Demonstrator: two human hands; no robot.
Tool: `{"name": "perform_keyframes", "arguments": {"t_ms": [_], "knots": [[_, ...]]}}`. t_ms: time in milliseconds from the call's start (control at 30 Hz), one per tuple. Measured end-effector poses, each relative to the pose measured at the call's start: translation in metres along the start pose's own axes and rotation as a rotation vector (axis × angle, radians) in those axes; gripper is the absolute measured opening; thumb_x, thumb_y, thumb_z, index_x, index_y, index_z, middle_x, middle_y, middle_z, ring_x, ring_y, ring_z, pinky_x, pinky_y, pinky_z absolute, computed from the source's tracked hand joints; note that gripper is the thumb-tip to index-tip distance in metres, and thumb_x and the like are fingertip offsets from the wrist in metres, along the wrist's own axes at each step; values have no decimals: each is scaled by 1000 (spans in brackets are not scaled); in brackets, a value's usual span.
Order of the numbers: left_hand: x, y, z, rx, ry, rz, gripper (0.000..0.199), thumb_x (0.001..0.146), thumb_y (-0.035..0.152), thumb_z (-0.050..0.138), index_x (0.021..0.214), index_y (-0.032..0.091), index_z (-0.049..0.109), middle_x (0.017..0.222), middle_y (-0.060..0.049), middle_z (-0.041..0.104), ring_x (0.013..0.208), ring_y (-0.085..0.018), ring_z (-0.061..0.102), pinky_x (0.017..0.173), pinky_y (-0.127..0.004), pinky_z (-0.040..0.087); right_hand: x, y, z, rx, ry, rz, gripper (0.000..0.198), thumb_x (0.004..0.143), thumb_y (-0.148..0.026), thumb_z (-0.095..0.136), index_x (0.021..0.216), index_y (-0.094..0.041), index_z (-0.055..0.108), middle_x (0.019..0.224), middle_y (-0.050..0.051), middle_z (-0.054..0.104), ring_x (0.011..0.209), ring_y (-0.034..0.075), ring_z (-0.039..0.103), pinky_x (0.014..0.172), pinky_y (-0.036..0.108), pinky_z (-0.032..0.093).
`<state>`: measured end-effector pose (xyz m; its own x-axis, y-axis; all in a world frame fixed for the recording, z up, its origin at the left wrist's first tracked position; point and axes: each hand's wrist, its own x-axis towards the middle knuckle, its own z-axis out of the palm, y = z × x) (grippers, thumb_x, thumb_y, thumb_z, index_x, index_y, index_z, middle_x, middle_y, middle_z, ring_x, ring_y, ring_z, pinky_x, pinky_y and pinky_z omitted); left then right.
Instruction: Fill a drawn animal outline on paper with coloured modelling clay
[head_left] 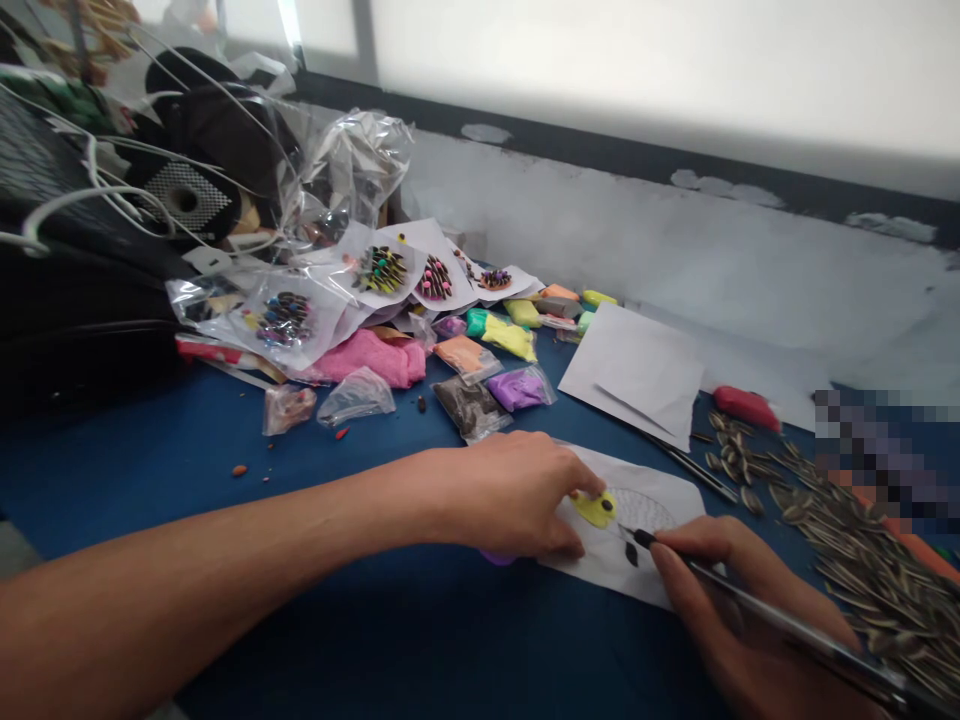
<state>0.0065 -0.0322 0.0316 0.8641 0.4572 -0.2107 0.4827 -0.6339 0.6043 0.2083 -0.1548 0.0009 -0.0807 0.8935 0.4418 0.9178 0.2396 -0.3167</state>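
A sheet of white paper [675, 480] lies on the blue tabletop, with a pencil-like drawing of an oval with a scale pattern. On it sits a flat yellow clay piece [596, 508] with a dark spot, and a dark leaf-like shape [631, 553] is just below. My left hand [517, 490] rests on the paper, thumb and index finger apart, the index fingertip touching the yellow clay. My right hand [750, 590] grips a pen [780, 610], its tip close to the clay's lower right edge. Something purple [497, 557] shows partly beneath my left hand.
Sunflower seeds [855, 560] spread over the right side. A folded white paper [637, 375] and another pen [690, 465] lie behind the drawing. Bagged clay [469, 405], a pink cloth-like lump [367, 358] and seed-decorated papers [382, 268] fill the back. A black bag [75, 300] stands left.
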Motion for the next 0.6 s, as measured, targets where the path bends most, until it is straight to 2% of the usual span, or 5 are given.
{"name": "perform_keyframes", "arguments": {"t_ms": [300,600], "knots": [[1,1,-1,-13,-13,-11,59,78,32,65,136,24,56,66,-2,66,63,-17,62,71,-30,45,2,-1,2,24,-6,-28,2,86,-27,61,85,-26,59,73,-3,66,64,15,65,56,25,50],[0,1,0,-12,-9,-5,58,78,32,64,134,24,57,65,-2,65,65,-18,61,68,-28,43,1,-1,3,26,-23,-57,2,89,-27,59,88,-26,57,75,-3,65,67,14,65,59,25,50]]}}
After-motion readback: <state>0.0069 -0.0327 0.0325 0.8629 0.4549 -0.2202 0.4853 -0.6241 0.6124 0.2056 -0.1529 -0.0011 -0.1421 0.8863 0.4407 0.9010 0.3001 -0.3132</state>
